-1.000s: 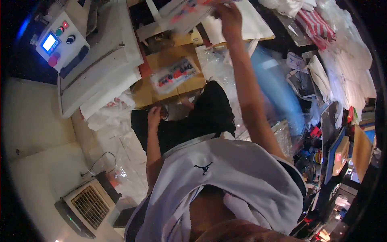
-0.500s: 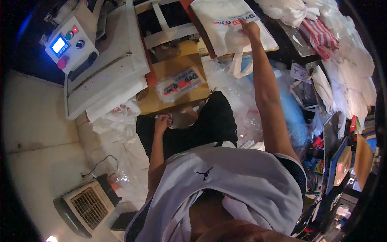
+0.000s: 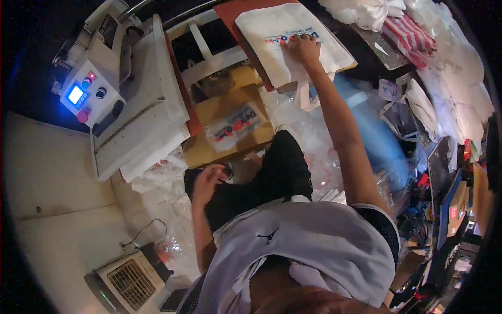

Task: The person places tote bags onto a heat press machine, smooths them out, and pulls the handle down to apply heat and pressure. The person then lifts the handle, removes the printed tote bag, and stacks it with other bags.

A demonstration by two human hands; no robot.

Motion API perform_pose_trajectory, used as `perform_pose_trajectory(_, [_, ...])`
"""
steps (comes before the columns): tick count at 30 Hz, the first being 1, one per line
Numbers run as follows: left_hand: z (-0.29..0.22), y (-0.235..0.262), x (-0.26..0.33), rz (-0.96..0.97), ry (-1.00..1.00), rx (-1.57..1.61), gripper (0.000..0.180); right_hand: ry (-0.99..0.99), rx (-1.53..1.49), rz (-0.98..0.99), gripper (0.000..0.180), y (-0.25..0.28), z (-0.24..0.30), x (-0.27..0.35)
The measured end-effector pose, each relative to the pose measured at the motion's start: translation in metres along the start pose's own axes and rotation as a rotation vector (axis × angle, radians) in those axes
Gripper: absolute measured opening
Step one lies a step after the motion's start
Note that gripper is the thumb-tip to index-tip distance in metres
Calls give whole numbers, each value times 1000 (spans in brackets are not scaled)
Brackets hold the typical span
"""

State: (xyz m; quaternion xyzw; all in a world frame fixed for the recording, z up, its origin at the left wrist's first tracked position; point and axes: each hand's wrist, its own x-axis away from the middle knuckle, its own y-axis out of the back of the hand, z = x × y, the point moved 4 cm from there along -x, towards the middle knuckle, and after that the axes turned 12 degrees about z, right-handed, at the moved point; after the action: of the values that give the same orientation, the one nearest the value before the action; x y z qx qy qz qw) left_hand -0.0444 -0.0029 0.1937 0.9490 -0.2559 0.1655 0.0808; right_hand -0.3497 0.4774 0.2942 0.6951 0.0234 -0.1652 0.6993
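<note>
A white cloth bag with coloured print lies flat at the far side, over a reddish-brown board. My right hand rests on the print with its fingers spread. One of the bag's handles hangs over the near edge, beneath my forearm. My left hand is held above my lap, slightly smeared by motion, so its grip is unclear. In front of my knees, a clear packet of printed pieces lies on a brown cardboard box.
A white machine with a lit control box stands at the left. Clear and blue plastic wrap lies right of my legs. White bundles are piled at the far right. An air cooler stands at the lower left.
My right hand has shifted left across the bag and its fingers have spread over the print. My left hand has turned slightly above my lap. The whole view has shifted a little.
</note>
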Motion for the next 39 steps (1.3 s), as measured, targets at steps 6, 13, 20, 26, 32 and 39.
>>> perform_pose_trajectory(6, [-228,118,88,-905,-463,-864,27,78,-87,23,53,-2,-1,-6])
perform_pose_trajectory(13, [-263,202,32,-800,-279,-1366,36,106,-143,140,51,-7,-3,-14])
perform_pose_trajectory(20, [-258,209,31,-768,-413,-1339,31,142,-197,60,51,-14,-2,-18])
perform_pose_trajectory(26, [-257,212,25,-710,-395,-1368,31,286,-323,-336,45,32,6,31])
perform_pose_trajectory(32, [-261,196,30,-726,-427,-1375,32,342,-929,-263,27,78,16,214])
perform_pose_trajectory(39, [-262,136,27,-1004,-684,-1442,32,330,-1233,-89,16,147,53,310])
